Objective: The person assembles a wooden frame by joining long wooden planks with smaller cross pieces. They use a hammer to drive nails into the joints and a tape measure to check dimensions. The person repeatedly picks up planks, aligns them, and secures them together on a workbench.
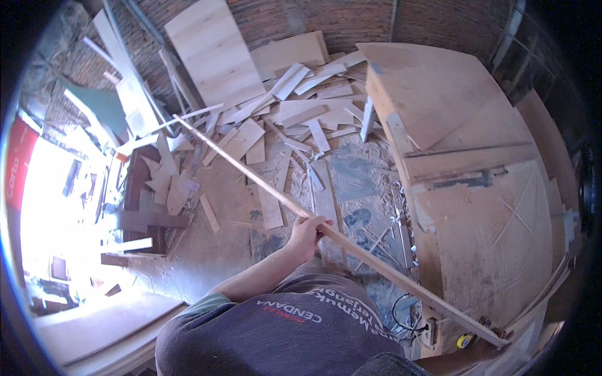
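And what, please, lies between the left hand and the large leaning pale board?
In the head view, wood offcuts litter the floor between the left hand and the board; the held strip partly overhangs them.

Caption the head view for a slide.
Left hand gripping a long wooden strip, right hand at its near end; offcuts litter the floor.
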Available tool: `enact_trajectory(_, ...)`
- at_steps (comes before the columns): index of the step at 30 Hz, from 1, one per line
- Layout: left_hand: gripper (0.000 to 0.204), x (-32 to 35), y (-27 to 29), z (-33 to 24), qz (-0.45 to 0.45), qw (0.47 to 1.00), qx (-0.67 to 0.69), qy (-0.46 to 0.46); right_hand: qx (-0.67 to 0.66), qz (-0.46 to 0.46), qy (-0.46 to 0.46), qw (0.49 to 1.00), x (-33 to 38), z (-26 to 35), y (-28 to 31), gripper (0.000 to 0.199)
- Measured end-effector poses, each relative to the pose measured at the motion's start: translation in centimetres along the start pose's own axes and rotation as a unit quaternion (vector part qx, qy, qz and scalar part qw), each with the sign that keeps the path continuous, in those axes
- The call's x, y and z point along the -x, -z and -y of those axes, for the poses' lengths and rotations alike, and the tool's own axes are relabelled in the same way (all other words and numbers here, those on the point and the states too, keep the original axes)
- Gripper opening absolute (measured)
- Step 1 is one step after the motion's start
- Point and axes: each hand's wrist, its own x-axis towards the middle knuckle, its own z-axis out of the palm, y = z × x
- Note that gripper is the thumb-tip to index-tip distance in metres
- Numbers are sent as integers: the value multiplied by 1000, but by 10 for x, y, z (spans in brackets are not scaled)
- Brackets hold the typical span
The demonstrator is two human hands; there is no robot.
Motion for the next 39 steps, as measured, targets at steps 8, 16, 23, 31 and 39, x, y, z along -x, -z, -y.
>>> enact_trajectory(8,26,-37,35,-12,76,992,-2,99,-38,213,-39,975,28,17,-36,68)
enact_trajectory(16,11,-95,66,-19,79,973,58,208,-48,266,-89,959,132,-49,-165,53)
enact_trajectory(23,19,-118,62,-19,94,965,13,244,-64,211,-66,973,179,-94,-226,46)
enact_trajectory(31,21,-151,26,2,90,966,0,244,-84,182,-154,967,186,-178,-268,49)
enact_trajectory(39,49,-148,-5,-50,102,805,-578,80,8,38,-161,986,113,-222,-277,53)
